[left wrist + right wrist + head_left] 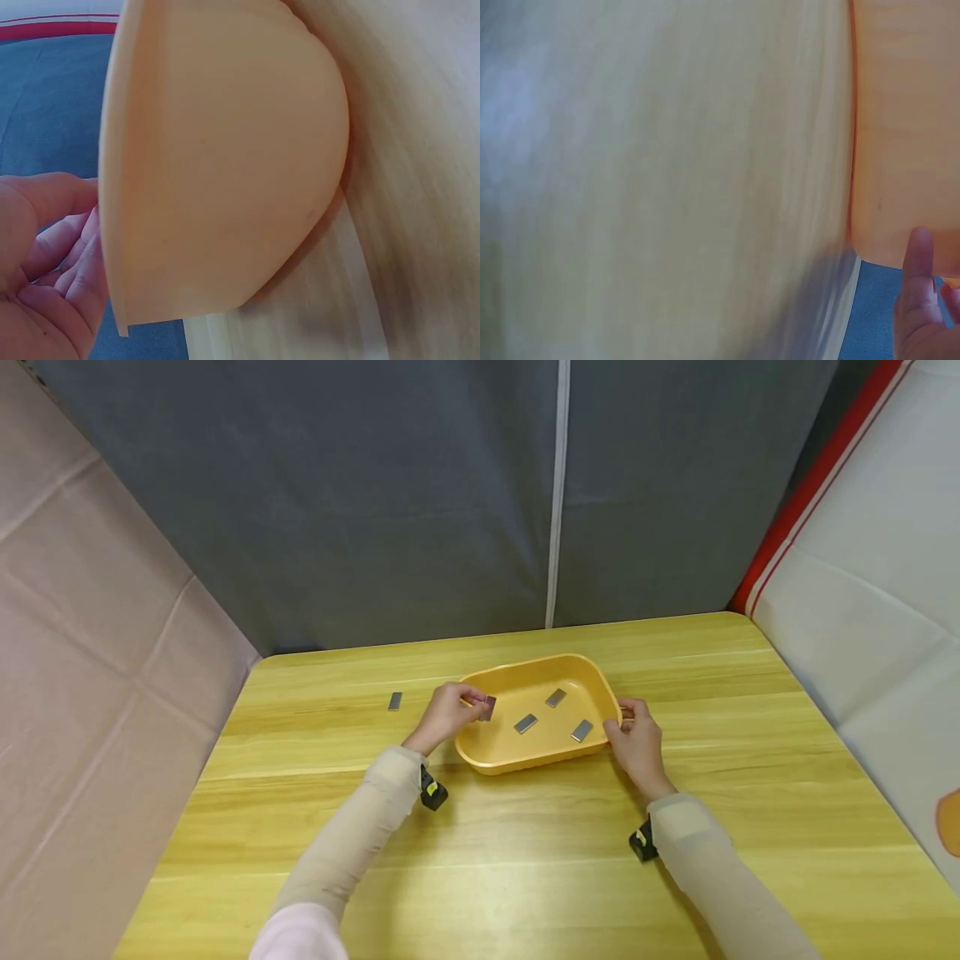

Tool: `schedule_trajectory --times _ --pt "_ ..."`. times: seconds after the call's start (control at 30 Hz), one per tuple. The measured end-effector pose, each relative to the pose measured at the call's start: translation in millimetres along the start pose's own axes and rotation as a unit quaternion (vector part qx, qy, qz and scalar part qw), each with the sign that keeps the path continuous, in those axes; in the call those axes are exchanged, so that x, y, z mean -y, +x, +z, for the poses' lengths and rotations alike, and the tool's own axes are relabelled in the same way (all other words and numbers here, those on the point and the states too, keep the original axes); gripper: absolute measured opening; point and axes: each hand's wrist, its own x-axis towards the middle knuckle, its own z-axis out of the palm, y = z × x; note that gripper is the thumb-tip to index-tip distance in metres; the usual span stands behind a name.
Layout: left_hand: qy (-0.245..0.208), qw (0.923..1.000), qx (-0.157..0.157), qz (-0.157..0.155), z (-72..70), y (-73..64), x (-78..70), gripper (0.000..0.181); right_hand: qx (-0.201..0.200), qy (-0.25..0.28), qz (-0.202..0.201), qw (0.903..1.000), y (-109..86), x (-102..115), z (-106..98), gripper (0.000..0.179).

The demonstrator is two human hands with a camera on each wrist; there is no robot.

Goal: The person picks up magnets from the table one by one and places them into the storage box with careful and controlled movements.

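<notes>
A yellow-orange plastic basin (pixel 540 760) stands on the wooden table. Over its left end, my left hand (pixel 448 714) pinches a small flat rectangular piece (pixel 489 708) between thumb and fingers; it looks dark reddish. My right hand (pixel 636 739) grips the basin's right rim, thumb at the near side and fingers along the outside. Three similar grey pieces lie on the basin floor: one piece (pixel 556 697) toward the back, another piece (pixel 526 723) near the middle and a third piece (pixel 582 731) at the right. In the left wrist view, the basin wall hides the left fingertips.
One more grey rectangular piece (pixel 395 701) lies on the table (pixel 300 793) left of the basin. A dark grey curtain (pixel 375 527) hangs behind the table's back edge. Pale cloth walls (pixel 97 693) stand at both sides.
</notes>
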Motion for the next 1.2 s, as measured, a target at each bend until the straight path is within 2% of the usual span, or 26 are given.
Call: schedule_trajectory --times 0.37,0.83,1.03,1.2 --pt "0.066 0.9976 0.002 0.019 -0.6 7.8 -1.2 0.014 0.000 -0.006 0.004 1.0000 0.2 -0.1 0.6 0.037" --pt "0.086 0.9958 0.026 0.017 1.1 21.3 0.5 0.009 0.003 -0.007 0.002 1.0000 1.5 -0.1 -1.4 0.037" --pt "0.118 0.9918 0.045 0.024 1.7 26.5 -0.8 0.007 0.001 -0.013 0.002 0.9999 1.4 -0.7 -2.2 0.038" --pt "0.163 0.9844 0.061 0.024 3.0 30.4 -3.6 0.006 0.003 -0.011 0.003 0.9999 1.4 0.1 -2.6 0.038"
